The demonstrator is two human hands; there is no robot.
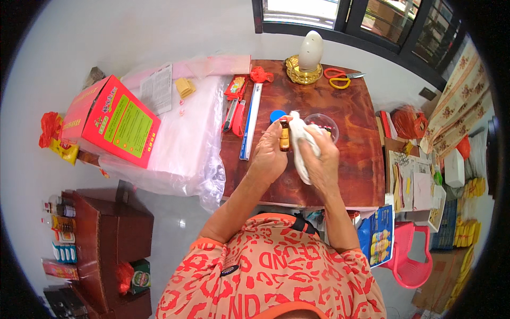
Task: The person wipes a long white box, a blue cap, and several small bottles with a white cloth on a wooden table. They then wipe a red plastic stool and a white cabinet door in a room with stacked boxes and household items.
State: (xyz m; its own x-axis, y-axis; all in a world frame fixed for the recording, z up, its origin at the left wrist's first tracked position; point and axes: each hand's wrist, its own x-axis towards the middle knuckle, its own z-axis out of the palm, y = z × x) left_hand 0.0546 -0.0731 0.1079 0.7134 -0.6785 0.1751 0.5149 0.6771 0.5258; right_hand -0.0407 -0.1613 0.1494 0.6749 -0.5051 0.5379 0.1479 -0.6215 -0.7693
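Note:
My left hand (269, 153) holds a small brown glass vial (284, 137) with a label and a dark red cap, upright above the wooden table (354, 167). Close on its right, my right hand (322, 159) grips a folded white cloth (298, 151), whose upper end is beside the vial's cap. A blue round lid (277, 116) lies just behind the vial. Partly hidden behind my right hand is a clear round plastic tub (334, 123) with more small capped vials in it.
Left of my hands lie a long blue-and-white box (251, 121), a utility knife (230, 115) and a red-handled tool (239, 119). Scissors (340, 77) and a white egg-shaped ornament on a gold base (305, 73) stand or lie behind. A red carton (119, 119) rests on the plastic-covered surface.

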